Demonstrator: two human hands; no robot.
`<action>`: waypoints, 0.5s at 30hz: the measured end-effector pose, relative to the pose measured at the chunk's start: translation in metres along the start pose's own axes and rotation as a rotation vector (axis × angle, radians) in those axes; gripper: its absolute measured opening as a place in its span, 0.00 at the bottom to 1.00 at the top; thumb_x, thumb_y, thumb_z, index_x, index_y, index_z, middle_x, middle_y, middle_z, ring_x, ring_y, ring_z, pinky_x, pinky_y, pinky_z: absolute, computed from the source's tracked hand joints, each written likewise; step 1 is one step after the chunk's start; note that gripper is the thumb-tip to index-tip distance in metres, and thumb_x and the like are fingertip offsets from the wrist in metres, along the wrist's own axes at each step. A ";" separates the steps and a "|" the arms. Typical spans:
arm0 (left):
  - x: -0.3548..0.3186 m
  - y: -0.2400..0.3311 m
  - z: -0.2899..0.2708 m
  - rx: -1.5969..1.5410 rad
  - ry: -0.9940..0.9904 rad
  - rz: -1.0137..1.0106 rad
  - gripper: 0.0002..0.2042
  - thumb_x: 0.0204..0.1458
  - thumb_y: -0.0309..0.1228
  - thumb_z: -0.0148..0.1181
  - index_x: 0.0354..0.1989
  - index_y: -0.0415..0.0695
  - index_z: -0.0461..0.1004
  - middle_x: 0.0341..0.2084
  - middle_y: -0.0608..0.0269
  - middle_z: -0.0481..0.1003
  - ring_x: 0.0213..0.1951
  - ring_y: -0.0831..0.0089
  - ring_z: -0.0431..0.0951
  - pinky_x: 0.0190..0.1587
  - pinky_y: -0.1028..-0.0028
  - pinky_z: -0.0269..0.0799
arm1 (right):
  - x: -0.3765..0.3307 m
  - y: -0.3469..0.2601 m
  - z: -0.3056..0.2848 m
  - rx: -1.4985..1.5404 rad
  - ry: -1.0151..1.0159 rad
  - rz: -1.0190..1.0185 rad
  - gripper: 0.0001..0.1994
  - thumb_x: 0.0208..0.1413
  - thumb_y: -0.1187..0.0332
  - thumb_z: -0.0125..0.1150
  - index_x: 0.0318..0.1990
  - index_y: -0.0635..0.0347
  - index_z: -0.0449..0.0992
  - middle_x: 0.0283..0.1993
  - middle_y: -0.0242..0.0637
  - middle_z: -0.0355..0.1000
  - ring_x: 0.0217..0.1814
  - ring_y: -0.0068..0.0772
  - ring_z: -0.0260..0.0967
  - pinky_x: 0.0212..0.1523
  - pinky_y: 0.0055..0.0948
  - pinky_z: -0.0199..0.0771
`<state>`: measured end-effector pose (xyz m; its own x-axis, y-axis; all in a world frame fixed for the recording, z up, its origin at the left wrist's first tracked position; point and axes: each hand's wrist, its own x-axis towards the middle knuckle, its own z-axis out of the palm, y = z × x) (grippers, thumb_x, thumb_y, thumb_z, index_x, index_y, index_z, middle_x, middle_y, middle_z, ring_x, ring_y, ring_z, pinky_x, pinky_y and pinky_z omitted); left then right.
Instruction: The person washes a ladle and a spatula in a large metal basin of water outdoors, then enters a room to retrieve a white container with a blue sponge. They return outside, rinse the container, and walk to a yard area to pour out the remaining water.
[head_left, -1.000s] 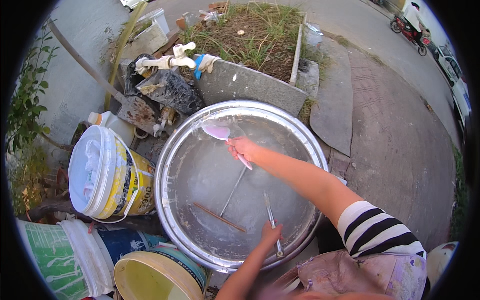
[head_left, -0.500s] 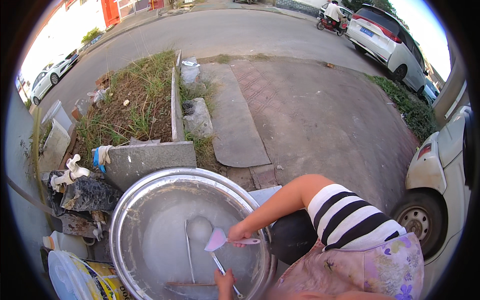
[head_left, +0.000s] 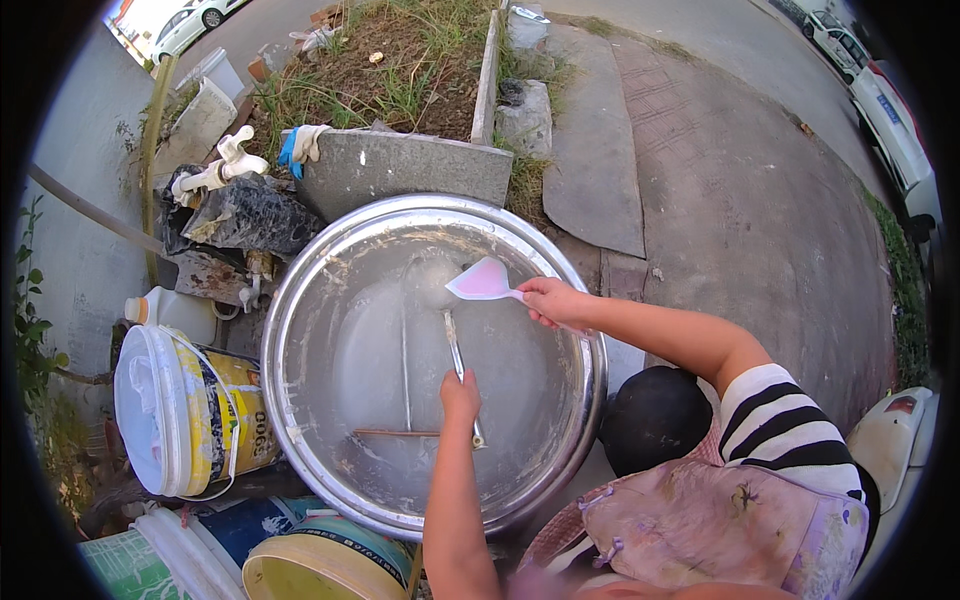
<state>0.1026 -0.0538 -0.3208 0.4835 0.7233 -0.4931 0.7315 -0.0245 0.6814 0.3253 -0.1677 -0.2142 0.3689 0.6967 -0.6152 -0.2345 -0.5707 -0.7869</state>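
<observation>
My right hand [head_left: 553, 301] gripped the pink spatula [head_left: 482, 281] above the basin [head_left: 300, 300]; left hand [head_left: 459, 394] clasped the ladle [head_left: 452, 340]; I judged steady strokes best.

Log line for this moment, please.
left hand: grips ladle | right hand: holds pink spatula | both over steel basin

sleeve [head_left: 790, 425]: short, black-and-white stripes | apron [head_left: 720, 525]: pale pinkish-purple, stained | forearms: bare

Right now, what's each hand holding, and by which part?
Right hand grips the pink spatula by its handle end, blade over the big steel basin. Left hand holds the metal ladle along its shaft, toward the lower end; bowl lies in the basin.
</observation>
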 end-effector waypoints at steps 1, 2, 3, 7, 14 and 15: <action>-0.006 0.007 0.003 -0.013 0.036 0.051 0.12 0.50 0.34 0.52 0.31 0.35 0.68 0.25 0.42 0.72 0.30 0.46 0.73 0.33 0.58 0.67 | -0.014 -0.008 -0.011 0.053 -0.027 -0.023 0.14 0.59 0.66 0.42 0.50 0.61 0.64 0.22 0.27 0.61 0.17 0.16 0.55 0.16 0.19 0.58; -0.015 0.013 0.003 -0.020 0.029 0.073 0.12 0.50 0.34 0.51 0.31 0.35 0.67 0.25 0.42 0.72 0.30 0.46 0.73 0.32 0.58 0.67 | -0.026 -0.014 -0.018 0.090 -0.041 -0.034 0.14 0.59 0.67 0.42 0.51 0.61 0.63 0.22 0.27 0.61 0.17 0.15 0.55 0.16 0.17 0.57; -0.025 0.020 0.000 -0.031 0.009 0.058 0.12 0.50 0.34 0.51 0.32 0.35 0.67 0.25 0.42 0.72 0.30 0.47 0.73 0.32 0.59 0.67 | -0.036 -0.020 -0.024 0.127 -0.049 -0.049 0.15 0.59 0.67 0.42 0.51 0.61 0.63 0.22 0.26 0.62 0.17 0.14 0.55 0.16 0.16 0.56; -0.078 0.047 -0.028 0.142 0.027 0.230 0.13 0.50 0.34 0.52 0.37 0.37 0.66 0.24 0.44 0.72 0.29 0.47 0.73 0.31 0.58 0.67 | -0.056 -0.034 -0.039 0.120 -0.026 -0.139 0.16 0.60 0.67 0.40 0.53 0.62 0.62 0.24 0.24 0.61 0.19 0.11 0.54 0.17 0.13 0.56; -0.158 0.060 -0.083 0.447 -0.262 0.324 0.14 0.50 0.35 0.53 0.42 0.42 0.65 0.27 0.48 0.73 0.31 0.49 0.73 0.32 0.57 0.68 | -0.052 -0.048 -0.046 0.126 0.022 -0.202 0.15 0.60 0.66 0.42 0.52 0.61 0.63 0.24 0.25 0.61 0.18 0.12 0.53 0.18 0.14 0.56; -0.169 0.056 -0.092 0.486 -0.314 0.352 0.13 0.50 0.34 0.52 0.42 0.42 0.65 0.28 0.48 0.73 0.32 0.49 0.73 0.32 0.57 0.68 | -0.052 -0.050 -0.045 0.106 0.016 -0.211 0.15 0.60 0.66 0.42 0.52 0.61 0.63 0.23 0.25 0.61 0.18 0.12 0.53 0.18 0.14 0.56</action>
<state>0.0176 -0.1138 -0.1499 0.7956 0.3825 -0.4697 0.6023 -0.5827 0.5457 0.3583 -0.1949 -0.1411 0.4335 0.7886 -0.4361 -0.2436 -0.3634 -0.8992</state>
